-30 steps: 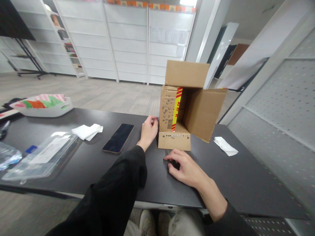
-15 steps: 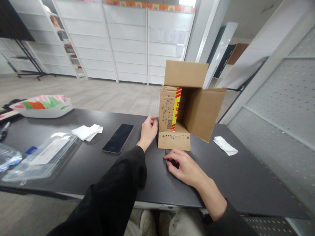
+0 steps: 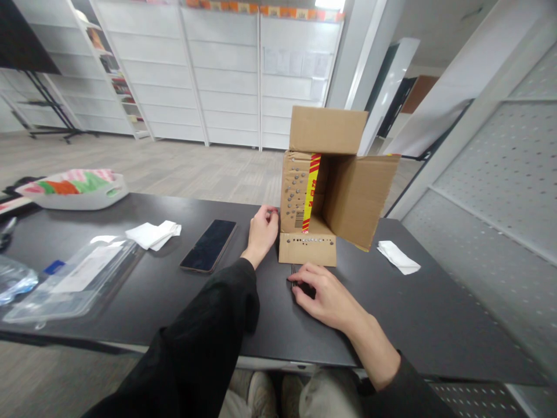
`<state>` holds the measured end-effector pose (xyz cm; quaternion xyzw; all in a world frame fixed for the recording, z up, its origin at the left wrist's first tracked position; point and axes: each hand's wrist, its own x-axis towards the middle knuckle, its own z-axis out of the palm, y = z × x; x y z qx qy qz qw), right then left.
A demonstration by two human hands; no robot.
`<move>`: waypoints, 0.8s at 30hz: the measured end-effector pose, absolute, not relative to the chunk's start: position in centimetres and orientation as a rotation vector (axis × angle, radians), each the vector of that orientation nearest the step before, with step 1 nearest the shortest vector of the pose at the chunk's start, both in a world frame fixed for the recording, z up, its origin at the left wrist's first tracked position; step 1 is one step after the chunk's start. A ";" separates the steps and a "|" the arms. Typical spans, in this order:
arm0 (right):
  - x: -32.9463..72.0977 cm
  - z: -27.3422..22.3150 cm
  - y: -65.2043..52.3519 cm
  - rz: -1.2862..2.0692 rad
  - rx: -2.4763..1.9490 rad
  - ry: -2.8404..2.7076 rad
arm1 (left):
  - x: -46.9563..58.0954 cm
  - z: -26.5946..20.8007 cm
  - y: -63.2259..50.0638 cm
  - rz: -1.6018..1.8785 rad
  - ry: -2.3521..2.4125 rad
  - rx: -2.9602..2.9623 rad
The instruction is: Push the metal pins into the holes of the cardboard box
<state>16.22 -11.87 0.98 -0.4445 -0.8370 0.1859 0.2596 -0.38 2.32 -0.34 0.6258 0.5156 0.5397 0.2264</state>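
Observation:
A cardboard box (image 3: 293, 191) stands with its open side facing me and its flaps spread. Small grey round studs dot its left face, and a row of dark holes and studs runs along the lower flap (image 3: 307, 255). My left hand (image 3: 263, 229) rests on the table beside the box's left side, fingers curled together; what they pinch, if anything, is too small to name. Just in front of the lower flap, my right hand (image 3: 322, 293) has its thumb and fingers closed around a thin dark pronged thing (image 3: 293, 269), mostly hidden by the fingers.
Left of my hands lie a phone (image 3: 209, 245), folded white tissues (image 3: 154, 234) and a clear plastic case (image 3: 78, 284). A white basket (image 3: 82, 198) stands at the far left. Another tissue (image 3: 398, 257) lies right of the box, near a perforated panel (image 3: 491, 186).
Almost nothing differs. Both hands keep their places and grips, and the whole view has shifted very slightly.

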 end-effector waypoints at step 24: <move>18.0 3.0 -5.2 -0.206 -1.211 -2.178 | -0.3 -0.3 2.2 1.472 1.404 1.732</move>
